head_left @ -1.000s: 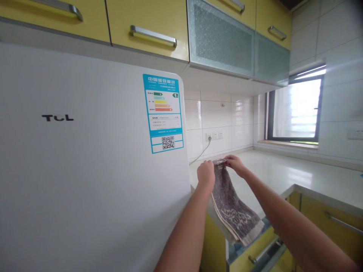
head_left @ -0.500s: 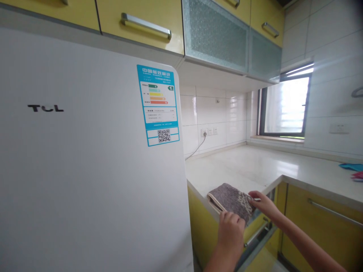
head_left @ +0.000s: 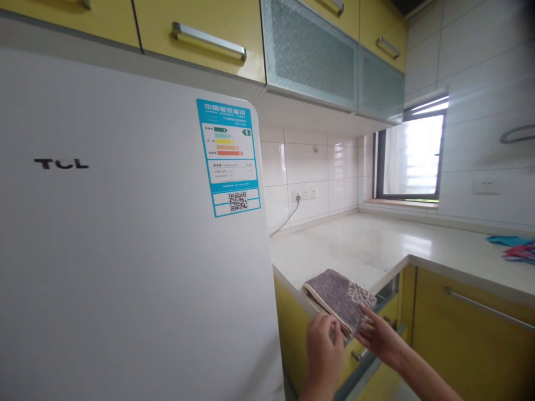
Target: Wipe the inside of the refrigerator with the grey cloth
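A folded purple-grey towel (head_left: 330, 292) with a cream edge and a cream pattern lies over the front edge of the counter, its near right part sticking out past it. My left hand (head_left: 324, 342) is closed at the towel's near edge, fingers curled and thumb against the hem. With my right hand (head_left: 378, 334) I grip the near right corner, thumb on top and the fingers partly hidden beneath the cloth.
A white fridge (head_left: 125, 267) fills the left side. The white counter (head_left: 355, 239) turns a corner to the right, where blue and pink cloths (head_left: 512, 245) lie. Below the towel is a yellow drawer front (head_left: 351, 367); yellow cabinets (head_left: 200, 61) hang above.
My right hand has moved down and left along the towel, from its right edge to the near corner. My left hand has shifted slightly left and down. The view has turned slightly right.
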Demonstrator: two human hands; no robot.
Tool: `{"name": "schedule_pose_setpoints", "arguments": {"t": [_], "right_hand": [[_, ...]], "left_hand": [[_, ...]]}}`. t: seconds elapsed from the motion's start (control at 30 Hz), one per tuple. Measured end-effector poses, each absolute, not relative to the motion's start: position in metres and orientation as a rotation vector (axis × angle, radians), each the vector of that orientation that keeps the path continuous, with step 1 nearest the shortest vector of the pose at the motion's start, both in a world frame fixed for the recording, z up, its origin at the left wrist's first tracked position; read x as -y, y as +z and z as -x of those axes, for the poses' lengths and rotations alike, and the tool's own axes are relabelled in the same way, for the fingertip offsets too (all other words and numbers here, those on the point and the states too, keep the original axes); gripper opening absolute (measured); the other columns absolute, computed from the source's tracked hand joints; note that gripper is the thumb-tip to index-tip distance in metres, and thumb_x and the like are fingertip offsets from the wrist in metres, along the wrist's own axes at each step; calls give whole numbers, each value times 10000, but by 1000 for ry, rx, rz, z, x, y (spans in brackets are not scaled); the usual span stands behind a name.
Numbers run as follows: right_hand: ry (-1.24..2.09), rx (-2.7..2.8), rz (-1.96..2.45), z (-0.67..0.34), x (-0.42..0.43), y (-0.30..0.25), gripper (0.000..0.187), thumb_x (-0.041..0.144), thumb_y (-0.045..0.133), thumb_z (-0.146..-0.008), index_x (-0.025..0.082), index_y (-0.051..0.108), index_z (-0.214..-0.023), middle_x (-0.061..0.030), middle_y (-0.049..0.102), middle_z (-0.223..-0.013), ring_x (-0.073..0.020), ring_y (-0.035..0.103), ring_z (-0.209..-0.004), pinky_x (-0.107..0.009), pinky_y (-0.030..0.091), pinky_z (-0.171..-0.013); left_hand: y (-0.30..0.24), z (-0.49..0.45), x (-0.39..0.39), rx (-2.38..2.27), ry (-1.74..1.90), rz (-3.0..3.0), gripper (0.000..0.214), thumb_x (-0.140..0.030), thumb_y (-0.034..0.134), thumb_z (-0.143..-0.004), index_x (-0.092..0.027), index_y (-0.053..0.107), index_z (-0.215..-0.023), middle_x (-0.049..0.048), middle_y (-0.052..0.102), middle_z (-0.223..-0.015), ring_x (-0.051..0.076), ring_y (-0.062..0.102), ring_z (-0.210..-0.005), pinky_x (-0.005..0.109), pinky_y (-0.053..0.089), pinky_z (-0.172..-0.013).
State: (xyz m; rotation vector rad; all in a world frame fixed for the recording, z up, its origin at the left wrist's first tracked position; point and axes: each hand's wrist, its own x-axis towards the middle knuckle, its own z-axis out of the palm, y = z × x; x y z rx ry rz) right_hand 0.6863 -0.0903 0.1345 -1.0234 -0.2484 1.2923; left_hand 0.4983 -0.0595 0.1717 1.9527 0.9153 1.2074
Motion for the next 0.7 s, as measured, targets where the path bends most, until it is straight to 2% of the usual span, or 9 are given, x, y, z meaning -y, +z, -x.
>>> {"name": "schedule_pose_setpoints", "arguments": {"t": [0.07, 0.13, 0.23, 0.3, 0.37, 0.5, 0.6, 0.7], "right_hand": [[1271, 215, 1068, -678, 86, 135, 309, 388, 848, -725, 244, 588, -809, 26, 684, -643, -131, 682, -611, -221, 601, -620], [1261, 210, 1111, -672, 81, 140, 307, 340, 859, -708, 237, 608, -853, 33, 691, -636, -110, 659, -562, -186, 564, -539], [1214, 194, 1170, -664, 78, 153, 312, 355, 860, -689, 230, 598, -801, 50, 651, -566, -68, 562, -445, -142, 439, -396], [1194, 192, 1194, -658, 78, 160, 330, 383, 856, -686, 229, 569, -744, 65, 597, -506, -57, 509, -405, -139, 388, -363], [1156, 163, 1230, -653, 80, 166, 345, 385, 855, -685, 233, 546, -717, 77, 563, -478, -63, 514, -416, -144, 415, -392], [1121, 226, 1212, -644, 80, 170, 269, 392, 809, -723, 238, 598, -784, 38, 658, -577, -115, 612, -506, -203, 522, -495], [1098, 330, 1163, -640, 70, 172, 202, 340, 754, -777, 222, 591, -752, 4, 682, -618, -120, 620, -516, -209, 524, -497], [1070, 393, 1211, -638, 51, 178, 172, 301, 702, -833, 214, 581, -747, -2, 683, -641, -106, 628, -540, -194, 540, -535]], "left_hand": [[163, -496, 53, -1038, 1210, -1493, 179, -383, 559, -857, -238, 614, -767, 64, 682, -886, 233, 617, -922, 387, 467, -909], [154, -498, 47, -1086, 1122, -1197, 290, -513, 611, -803, -237, 571, -724, 54, 670, -812, 229, 631, -837, 370, 498, -820], [144, -506, 42, -1089, 967, -1008, 471, -696, 582, -756, -228, 556, -710, 49, 664, -721, 205, 635, -672, 337, 493, -639], [141, -510, 42, -1060, 918, -894, 530, -749, 600, -719, -219, 571, -725, 41, 668, -701, 177, 632, -631, 301, 482, -603], [141, -513, 44, -1006, 912, -817, 543, -744, 669, -671, -213, 578, -742, 26, 668, -680, 144, 619, -606, 259, 465, -586], [148, -514, 45, -946, 921, -778, 528, -689, 748, -622, -214, 559, -754, -14, 628, -625, 109, 591, -549, 209, 401, -526], [156, -514, 42, -934, 916, -815, 511, -648, 778, -598, -197, 599, -760, -14, 623, -634, 104, 588, -543, 202, 379, -514], [163, -513, 39, -939, 924, -883, 433, -585, 749, -655, -193, 600, -761, -11, 622, -647, 104, 579, -549, 205, 365, -516]]}}
